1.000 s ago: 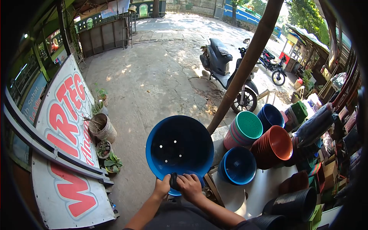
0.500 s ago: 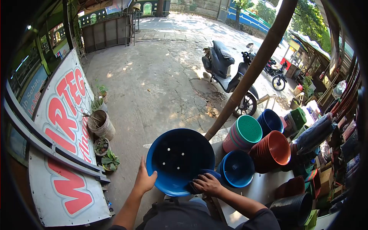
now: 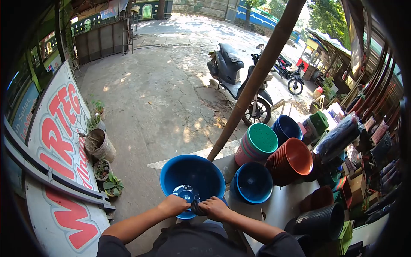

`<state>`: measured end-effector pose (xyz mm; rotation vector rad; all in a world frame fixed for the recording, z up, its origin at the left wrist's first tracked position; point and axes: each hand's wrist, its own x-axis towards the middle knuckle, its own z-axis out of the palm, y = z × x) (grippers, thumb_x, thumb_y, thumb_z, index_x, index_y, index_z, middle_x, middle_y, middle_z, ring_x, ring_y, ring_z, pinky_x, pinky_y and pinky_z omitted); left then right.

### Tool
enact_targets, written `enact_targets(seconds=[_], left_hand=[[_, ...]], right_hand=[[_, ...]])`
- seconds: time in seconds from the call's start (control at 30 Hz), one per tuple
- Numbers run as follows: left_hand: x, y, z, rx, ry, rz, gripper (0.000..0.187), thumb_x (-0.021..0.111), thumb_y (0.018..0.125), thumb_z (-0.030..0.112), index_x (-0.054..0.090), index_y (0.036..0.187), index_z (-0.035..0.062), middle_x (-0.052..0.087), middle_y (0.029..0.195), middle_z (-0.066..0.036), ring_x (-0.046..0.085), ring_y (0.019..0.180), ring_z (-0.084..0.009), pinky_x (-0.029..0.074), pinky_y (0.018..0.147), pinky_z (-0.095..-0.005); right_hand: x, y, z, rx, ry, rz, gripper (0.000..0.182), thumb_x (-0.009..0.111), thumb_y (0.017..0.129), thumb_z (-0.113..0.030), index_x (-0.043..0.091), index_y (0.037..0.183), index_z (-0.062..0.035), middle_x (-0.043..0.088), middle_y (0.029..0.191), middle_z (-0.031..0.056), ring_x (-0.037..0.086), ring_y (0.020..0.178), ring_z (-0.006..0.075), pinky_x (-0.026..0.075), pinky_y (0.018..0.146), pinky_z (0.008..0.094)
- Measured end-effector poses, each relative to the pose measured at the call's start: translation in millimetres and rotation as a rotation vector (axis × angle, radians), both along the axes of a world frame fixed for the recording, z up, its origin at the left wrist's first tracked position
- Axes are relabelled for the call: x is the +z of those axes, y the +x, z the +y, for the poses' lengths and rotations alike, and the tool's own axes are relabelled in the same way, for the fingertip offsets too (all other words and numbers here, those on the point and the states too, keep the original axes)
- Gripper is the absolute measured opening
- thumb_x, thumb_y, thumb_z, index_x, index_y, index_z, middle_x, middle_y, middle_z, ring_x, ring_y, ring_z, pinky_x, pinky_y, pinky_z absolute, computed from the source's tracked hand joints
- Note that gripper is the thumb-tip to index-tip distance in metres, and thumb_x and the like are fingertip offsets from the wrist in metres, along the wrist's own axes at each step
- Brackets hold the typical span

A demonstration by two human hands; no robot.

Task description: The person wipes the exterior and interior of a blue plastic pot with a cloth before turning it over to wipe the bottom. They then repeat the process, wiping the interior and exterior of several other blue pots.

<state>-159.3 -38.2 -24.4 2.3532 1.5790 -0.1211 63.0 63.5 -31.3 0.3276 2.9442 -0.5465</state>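
A large blue basin (image 3: 192, 168) is in front of my body, its open inside facing up, with a bright glare low inside it. Over its near rim, my left hand (image 3: 174, 205) is closed on one side of a bunched dark cloth (image 3: 198, 208). My right hand (image 3: 215, 208) grips the cloth's other side, close beside the left. Just right of the basin stand more blue basins (image 3: 255, 182), nested together.
Green (image 3: 262, 138), dark blue (image 3: 289, 127) and red-brown tub stacks (image 3: 298, 156) stand at the right. A bamboo pole (image 3: 252, 88) slants up beyond the basin. Potted plants (image 3: 112, 185) and a lettered sign (image 3: 64, 141) line the left. A scooter (image 3: 233, 70) is parked ahead.
My left hand has left the basin's left side and joined my right hand on the cloth. The four white spots inside the basin no longer show. The view has shifted slightly.
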Motion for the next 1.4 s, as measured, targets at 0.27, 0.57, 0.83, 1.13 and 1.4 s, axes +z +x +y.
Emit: enact_targets(seconds=[0.27,0.57,0.83,1.13,1.4], left_hand=[[-7,-11,-13,-0.245,0.134,-0.076,0.006,0.057,0.087,0.018,0.062,0.085,0.0165,0.068,0.08,-0.003,0.071,0.076,-0.0235,0.054,0.066,-0.035],[9,2,-20,-0.497,0.162,0.001,0.01,0.057,0.086,0.018,0.063,0.078,0.0143,0.067,0.073,-0.001,0.071,0.073,-0.0223,0.053,0.064,-0.0341],[-6,6,-39,-0.482,0.164,-0.063,0.008,0.058,0.086,0.019,0.062,0.08,0.016,0.066,0.073,0.0,0.07,0.07,-0.0217,0.052,0.062,-0.0348],[-23,6,-42,-0.18,0.125,-0.204,0.006,0.061,0.084,0.019,0.065,0.088,0.0171,0.069,0.082,-0.003,0.07,0.076,-0.0241,0.053,0.064,-0.0373],[-14,8,-25,0.8,-0.008,-1.042,0.046,0.068,0.091,0.045,0.069,0.102,0.0004,0.072,0.092,-0.017,0.07,0.091,-0.0278,0.054,0.078,-0.0402]], right_hand=[[-5,66,42,0.205,0.076,0.072,0.039,0.065,0.081,-0.015,0.062,0.12,-0.0138,0.067,0.117,0.0057,0.059,0.117,0.0239,0.039,0.103,0.0383],[17,84,120,0.554,0.446,0.091,0.035,0.05,0.09,-0.019,0.06,0.124,-0.0206,0.058,0.134,0.0038,0.048,0.133,0.0237,0.034,0.113,0.0379],[21,83,163,0.127,0.546,0.077,0.051,0.06,0.087,-0.027,0.051,0.136,-0.0207,0.052,0.143,0.0017,0.047,0.135,0.022,0.034,0.113,0.0428],[32,105,134,-0.884,-0.288,0.392,0.045,0.071,0.075,-0.015,0.06,0.119,-0.0072,0.067,0.105,0.0145,0.065,0.095,0.026,0.049,0.091,0.0357],[77,34,31,-0.723,-0.571,0.293,0.062,0.075,0.072,-0.015,0.054,0.13,-0.0054,0.06,0.127,0.0173,0.058,0.118,0.0319,0.043,0.101,0.0392]])
